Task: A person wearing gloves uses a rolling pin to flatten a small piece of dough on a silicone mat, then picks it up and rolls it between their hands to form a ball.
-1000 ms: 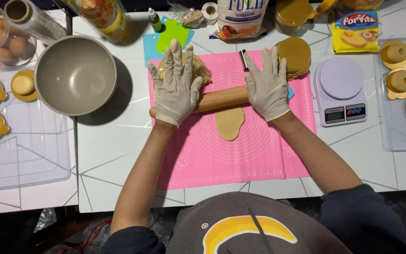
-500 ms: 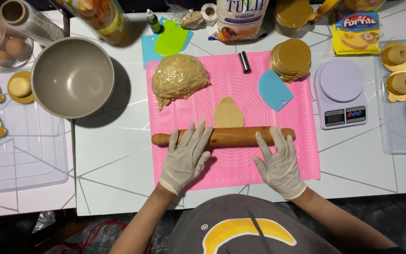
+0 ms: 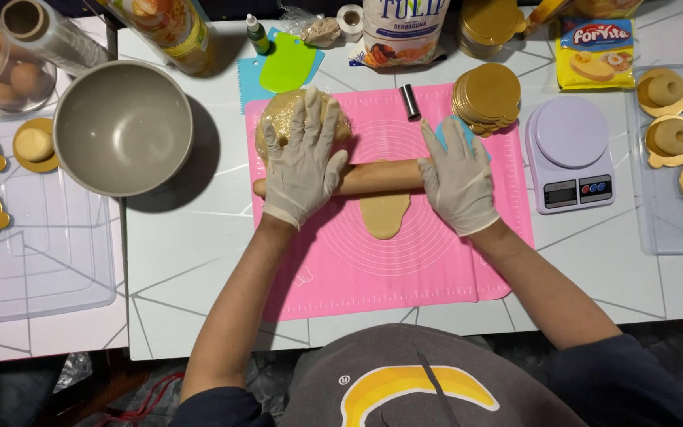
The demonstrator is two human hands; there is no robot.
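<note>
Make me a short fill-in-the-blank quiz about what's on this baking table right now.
1. Both gloved hands, left hand and right hand, press on a wooden ____.
2. The flattened dough piece lies on a ____ mat.
3. The grey bowl holds ____.
4. The kitchen scale stands to the mat's ____.

Missing words: rolling pin; pink; nothing; right

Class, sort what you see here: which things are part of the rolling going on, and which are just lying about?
In use:
left hand
right hand
wooden rolling pin
flattened dough piece
pink silicone mat

Lying about:
grey bowl
kitchen scale
stack of gold discs
green scraper
dough ball
</note>
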